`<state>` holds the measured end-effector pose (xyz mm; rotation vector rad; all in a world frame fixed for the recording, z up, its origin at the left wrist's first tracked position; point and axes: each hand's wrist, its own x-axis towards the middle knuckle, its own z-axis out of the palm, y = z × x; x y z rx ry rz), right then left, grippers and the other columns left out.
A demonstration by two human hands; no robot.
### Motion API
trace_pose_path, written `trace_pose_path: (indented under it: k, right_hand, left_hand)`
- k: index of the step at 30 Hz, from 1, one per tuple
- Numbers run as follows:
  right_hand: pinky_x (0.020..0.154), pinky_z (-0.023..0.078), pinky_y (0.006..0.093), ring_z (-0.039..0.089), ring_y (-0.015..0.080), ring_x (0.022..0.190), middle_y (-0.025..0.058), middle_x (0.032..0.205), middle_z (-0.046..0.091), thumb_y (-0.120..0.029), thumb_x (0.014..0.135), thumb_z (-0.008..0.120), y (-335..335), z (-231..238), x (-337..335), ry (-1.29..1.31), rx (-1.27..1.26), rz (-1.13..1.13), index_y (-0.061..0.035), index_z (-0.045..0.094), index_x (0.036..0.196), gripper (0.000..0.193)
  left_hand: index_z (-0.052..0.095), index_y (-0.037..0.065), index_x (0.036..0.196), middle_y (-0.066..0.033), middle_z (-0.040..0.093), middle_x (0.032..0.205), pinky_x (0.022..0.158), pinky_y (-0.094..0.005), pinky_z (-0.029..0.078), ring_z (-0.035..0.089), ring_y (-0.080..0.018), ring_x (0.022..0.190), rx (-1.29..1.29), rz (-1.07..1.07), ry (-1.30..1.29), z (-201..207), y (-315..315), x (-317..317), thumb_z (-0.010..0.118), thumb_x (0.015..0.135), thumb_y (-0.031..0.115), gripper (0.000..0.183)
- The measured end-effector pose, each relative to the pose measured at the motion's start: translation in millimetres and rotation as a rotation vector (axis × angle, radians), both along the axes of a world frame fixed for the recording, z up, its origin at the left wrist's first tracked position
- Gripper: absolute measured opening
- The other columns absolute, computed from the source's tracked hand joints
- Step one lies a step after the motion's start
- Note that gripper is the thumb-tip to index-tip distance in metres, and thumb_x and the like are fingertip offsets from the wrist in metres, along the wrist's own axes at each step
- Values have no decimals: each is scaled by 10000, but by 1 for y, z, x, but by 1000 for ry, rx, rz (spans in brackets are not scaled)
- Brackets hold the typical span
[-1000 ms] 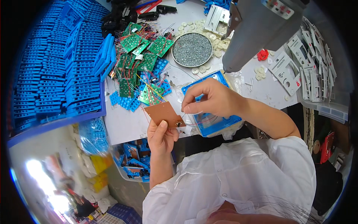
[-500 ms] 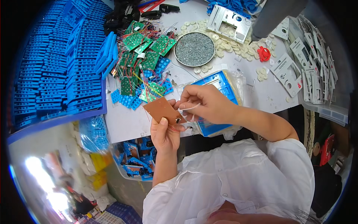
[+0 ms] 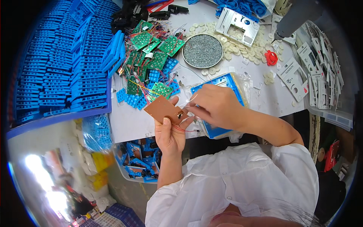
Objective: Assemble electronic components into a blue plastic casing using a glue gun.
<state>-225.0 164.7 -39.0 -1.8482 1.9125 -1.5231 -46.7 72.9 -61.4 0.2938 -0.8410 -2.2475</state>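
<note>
Shifted since earlier: right hand [image 3: 217,108] now lower, against brown circuit board [image 3: 163,109]. Board pinched by left hand [image 3: 170,132] beyond worktop's [image 3: 128,125] near edge; right fingertips grip thin wires at board's right corner.

Round dish of screws [image 3: 202,50], green circuit boards [image 3: 151,49], stacked blue plastic parts [image 3: 56,64], white discs [image 3: 242,49].

electronics assembly workshop: heaped green circuit boards [image 3: 151,49], stacked blue plastic casings [image 3: 60,72], screw dish [image 3: 202,50]

Beyond your fingers [image 3: 191,109], green circuit boards [image 3: 151,56] crowd the surface [image 3: 130,123]; bare surface lies left of them.
</note>
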Motion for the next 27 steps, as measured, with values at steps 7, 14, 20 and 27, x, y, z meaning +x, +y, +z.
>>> trace_pose_path:
  k: [7,14,20,27]
  right_hand:
    - [597,492,256,618,84,668,13,766,673,-96,892,746,21,25,-31,-558,288,149,-47,671,886,90]
    - [655,525,254,633,84,716,48,789,689,-76,892,744,42,25,-50,-514,86,-113,8,671,903,112]
    - [971,467,385,623,286,1089,168,1146,685,-212,913,754,28,30,-46,-390,201,386,3,687,1166,339]
    - [712,529,343,677,231,795,126,978,721,-178,925,745,33,34,-32,-752,510,668,-19,741,1055,206]
  left_hand:
    - [444,-35,1419,-237,606,1323,904,-457,625,689,-366,1110,-346,58,-348,4,0,8,501,1068,131,393]
    - [531,-74,1328,-205,661,1228,891,-422,615,709,-280,1038,-667,100,-537,25,3,11,520,1060,97,318]
    - [559,-73,1311,-157,703,1137,846,-312,573,693,-191,998,-534,-148,-499,45,20,10,499,1065,66,289]
    - [538,-57,1358,-134,677,1212,914,-319,534,658,-183,1067,-397,-436,-529,37,40,22,478,1054,25,320]
